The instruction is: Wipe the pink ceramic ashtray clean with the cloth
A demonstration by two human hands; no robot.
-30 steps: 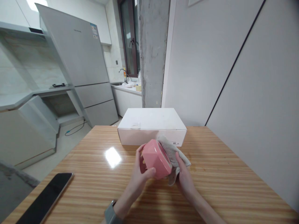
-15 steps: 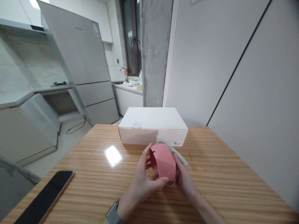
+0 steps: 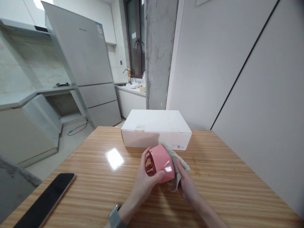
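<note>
Left hand (image 3: 146,181): clamped on pink bowl (image 3: 161,162), tipped sideways above wooden table (image 3: 218,171), presumably to present its base rightward. Right hand (image 3: 186,183): clamped on grey cloth (image 3: 175,155), apparently to hold it against the bowl. Beyond: white box (image 3: 155,122), on table.

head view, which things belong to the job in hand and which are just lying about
In the job:
- pink container, held by the left hand
- grey cloth, in the right hand, against the container

Lying about:
- phone, on the table
- white box, behind the hands
</note>
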